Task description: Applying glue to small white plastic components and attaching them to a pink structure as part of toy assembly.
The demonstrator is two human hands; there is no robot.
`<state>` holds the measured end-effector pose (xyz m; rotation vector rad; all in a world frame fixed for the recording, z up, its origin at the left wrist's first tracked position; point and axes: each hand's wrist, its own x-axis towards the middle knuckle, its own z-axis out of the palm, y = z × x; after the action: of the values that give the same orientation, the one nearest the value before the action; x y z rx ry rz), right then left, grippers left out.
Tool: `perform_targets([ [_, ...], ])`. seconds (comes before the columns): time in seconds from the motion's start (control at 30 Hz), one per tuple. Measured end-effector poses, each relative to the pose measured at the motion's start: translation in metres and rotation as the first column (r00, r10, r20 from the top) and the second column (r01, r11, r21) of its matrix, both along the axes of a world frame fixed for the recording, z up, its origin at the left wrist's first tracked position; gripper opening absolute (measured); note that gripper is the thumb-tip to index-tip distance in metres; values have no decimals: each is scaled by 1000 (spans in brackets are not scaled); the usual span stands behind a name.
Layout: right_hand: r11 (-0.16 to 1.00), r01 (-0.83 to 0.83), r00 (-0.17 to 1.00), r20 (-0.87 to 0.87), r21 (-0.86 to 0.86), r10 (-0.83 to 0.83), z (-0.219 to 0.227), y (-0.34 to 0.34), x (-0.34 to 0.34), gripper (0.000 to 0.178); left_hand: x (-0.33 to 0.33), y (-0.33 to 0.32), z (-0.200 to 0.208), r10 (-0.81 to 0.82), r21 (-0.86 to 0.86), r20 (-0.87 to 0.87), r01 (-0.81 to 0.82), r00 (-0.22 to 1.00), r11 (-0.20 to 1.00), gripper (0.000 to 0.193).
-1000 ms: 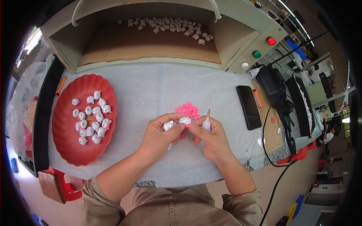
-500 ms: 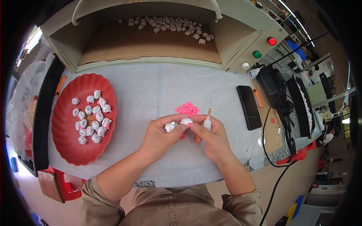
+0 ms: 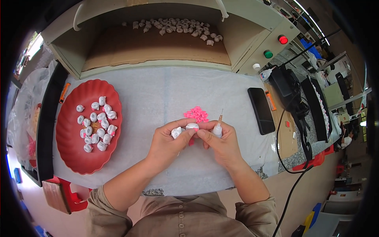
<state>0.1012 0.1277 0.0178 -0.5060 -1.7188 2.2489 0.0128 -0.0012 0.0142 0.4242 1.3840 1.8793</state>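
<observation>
My left hand (image 3: pixel 167 144) is closed round small white figurine heads; one figurine head (image 3: pixel 177 132) shows at the base of the fingers, and another white piece (image 3: pixel 192 126) is pinched at the fingertips. Against that second piece, the thumb and finger of my right hand (image 3: pixel 221 144) press a small pink part (image 3: pixel 196 129). A needle-tipped glue bottle (image 3: pixel 217 130) is tucked in the same right hand, its needle pointing up. Just beyond my fingers lies a pile of small pink pieces (image 3: pixel 196 114). More pink shows below my fingertips, partly hidden.
At left stands a red scalloped dish (image 3: pixel 65 134) with several white figurine heads. A cabinet with a brown floor (image 3: pixel 118 49) at the back holds many more. To the right lie a black phone (image 3: pixel 261 110), an orange tube (image 3: pixel 270 100), a black power adapter (image 3: pixel 285 85) and its cable.
The view has shifted slightly. Both hands keep nearly the same pose, with the pink part still pressed to the white piece.
</observation>
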Motion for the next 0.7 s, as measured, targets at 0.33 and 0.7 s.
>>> perform_targets([
  [0.33, 1000, 0, 1000, 19, 13, 0, -1, -3, -1, 12, 1, 0, -4, 2, 12, 30, -3, 1000, 1000, 21],
  [0.7, 989, 40, 999, 1, -140, -40, 1, -7, -5, 10, -1, 1, -1, -3, -22, 87, 5, 996, 1000, 20],
])
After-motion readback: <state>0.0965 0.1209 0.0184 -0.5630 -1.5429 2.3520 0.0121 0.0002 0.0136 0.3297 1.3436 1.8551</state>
